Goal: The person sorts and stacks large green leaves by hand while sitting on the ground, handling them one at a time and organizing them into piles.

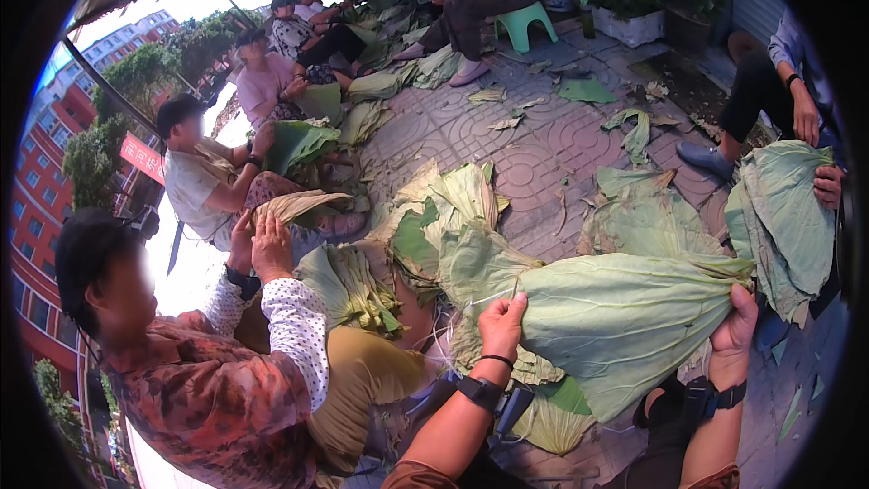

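Note:
A large pale-green lotus leaf (615, 326), folded into a fan shape, is stretched between my two hands. My left hand (501, 326) pinches its left corner, thumb on top. A thin pale strand shows beside those fingertips; whether the hand holds it too, I cannot tell. On the right, my right hand (735, 321) is closed round the gathered, narrow end of the leaf. Below and behind it lie more leaves, among them a yellow-green folded leaf (550, 426) near my knees and a wide leaf (647, 217) on the paving.
To my left a person in a patterned shirt (208, 380) holds a dry leaf (303, 204), beside a leaf bundle (348, 285). At right another person's hand (826, 186) holds folded leaves (783, 217). Farther off sit several people, a green stool (527, 27) and a flower planter (629, 29).

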Action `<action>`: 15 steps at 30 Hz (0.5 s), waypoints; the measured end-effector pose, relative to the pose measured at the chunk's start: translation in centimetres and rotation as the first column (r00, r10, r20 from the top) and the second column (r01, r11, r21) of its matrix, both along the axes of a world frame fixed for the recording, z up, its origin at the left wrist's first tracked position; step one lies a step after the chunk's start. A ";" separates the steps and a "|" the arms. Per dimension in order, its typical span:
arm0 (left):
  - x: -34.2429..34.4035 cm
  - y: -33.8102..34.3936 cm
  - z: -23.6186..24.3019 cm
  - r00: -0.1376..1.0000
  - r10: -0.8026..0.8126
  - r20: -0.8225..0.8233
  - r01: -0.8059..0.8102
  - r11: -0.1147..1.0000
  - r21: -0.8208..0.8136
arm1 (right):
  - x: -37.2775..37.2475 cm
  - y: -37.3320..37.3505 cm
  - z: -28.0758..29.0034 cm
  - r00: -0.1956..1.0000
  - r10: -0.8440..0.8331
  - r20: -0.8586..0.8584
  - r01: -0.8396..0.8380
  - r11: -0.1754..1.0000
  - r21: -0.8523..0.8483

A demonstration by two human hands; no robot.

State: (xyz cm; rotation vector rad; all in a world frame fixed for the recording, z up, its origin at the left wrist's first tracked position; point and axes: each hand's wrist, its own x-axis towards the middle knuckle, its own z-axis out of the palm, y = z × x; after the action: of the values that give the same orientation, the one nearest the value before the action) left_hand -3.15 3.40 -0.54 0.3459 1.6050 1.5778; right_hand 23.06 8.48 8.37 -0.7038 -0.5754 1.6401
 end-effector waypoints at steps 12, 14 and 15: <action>-1.1 -0.3 2.2 0.934 -0.288 0.209 0.268 0.956 0.122 | 1.2 0.5 0.3 0.987 -0.161 -0.025 0.156 0.977 -0.145; -1.2 -0.3 2.2 0.965 -0.236 0.115 0.228 0.970 0.080 | 1.3 0.5 0.1 0.997 -0.080 -0.018 0.079 0.996 -0.041; -1.3 -0.2 2.0 0.971 -0.227 0.070 0.222 0.973 0.069 | 1.1 0.4 0.2 0.996 -0.092 0.010 0.092 0.995 -0.035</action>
State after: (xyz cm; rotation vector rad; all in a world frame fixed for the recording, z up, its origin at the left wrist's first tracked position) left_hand -4.48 3.15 1.49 0.4756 1.4085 1.4504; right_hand 24.12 8.90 8.58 -0.7526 -0.5130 1.5657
